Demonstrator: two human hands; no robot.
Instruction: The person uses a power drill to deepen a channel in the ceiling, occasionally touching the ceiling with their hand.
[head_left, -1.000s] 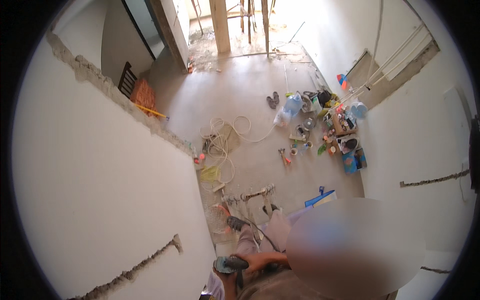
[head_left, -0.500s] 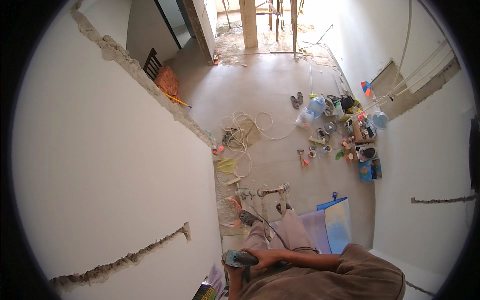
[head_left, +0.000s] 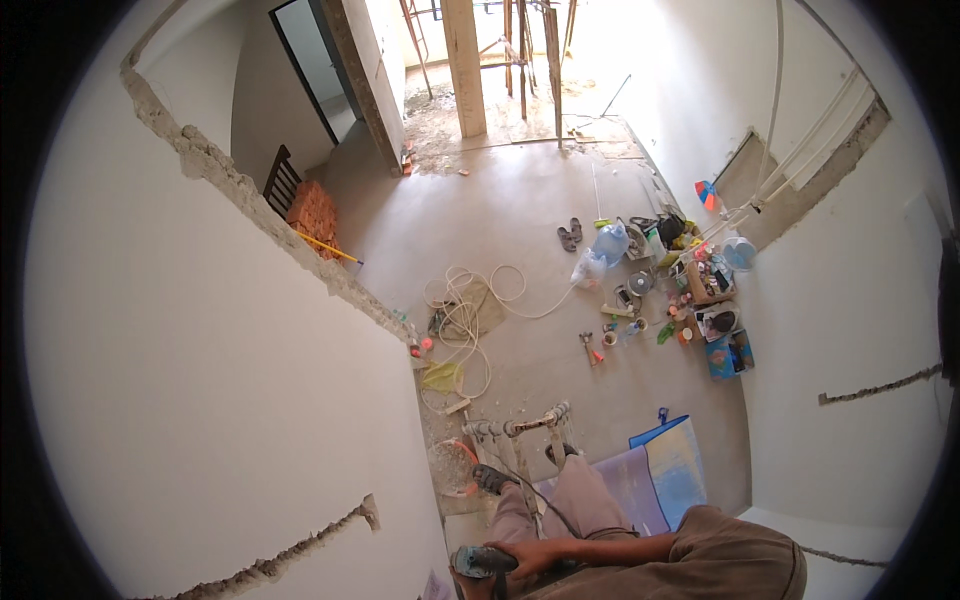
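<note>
Low in the picture, close to my body, is a corded power tool (head_left: 480, 562) with a teal end and a dark body; its exact kind does not show. My right hand (head_left: 535, 556) is closed around its dark body, the forearm crossing from the right. Beneath the teal end, my left hand (head_left: 472, 588) grips the tool from below, partly cut off by the lower edge. A dark cord (head_left: 540, 497) runs down past my legs. The white wall (head_left: 250, 380) stands at my left, with a rough chiselled groove (head_left: 290, 555) low in it.
Below my sandalled feet (head_left: 490, 478) is a worn ladder-like frame (head_left: 515, 425). A coiled white cable (head_left: 465, 330) lies on the floor. Boxes (head_left: 728, 352), buckets and bottles crowd the right wall. A rolled-out mat (head_left: 630, 480) lies nearby. Bricks (head_left: 314, 218) are stacked beyond the left wall.
The view has tilted up, so the room sits lower in the picture and slightly left. Both hands stay on the power tool, which now appears lower.
</note>
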